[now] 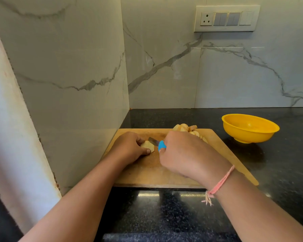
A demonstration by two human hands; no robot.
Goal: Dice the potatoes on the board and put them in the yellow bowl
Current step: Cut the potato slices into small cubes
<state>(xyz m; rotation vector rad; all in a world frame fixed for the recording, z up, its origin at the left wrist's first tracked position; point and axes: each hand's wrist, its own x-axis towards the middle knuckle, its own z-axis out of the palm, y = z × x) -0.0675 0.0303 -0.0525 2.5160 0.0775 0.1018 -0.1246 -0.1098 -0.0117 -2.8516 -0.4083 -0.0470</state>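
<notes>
Your left hand (129,145) grasps potato (147,145) to steady it | right hand (184,152) clenches knife (158,143) for cutting | bowl (250,128) waits at right.

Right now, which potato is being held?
The single potato piece gripped by the left hand, beside the knife. The other pieces sit piled at the board's far edge.

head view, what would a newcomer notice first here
The bright yellow bowl stands empty on the dark counter, right of the wooden board. On the board, the right hand grips a blue-handled knife beside a potato piece pinched by the left hand. More cut potato is piled at the board's far edge.
</notes>
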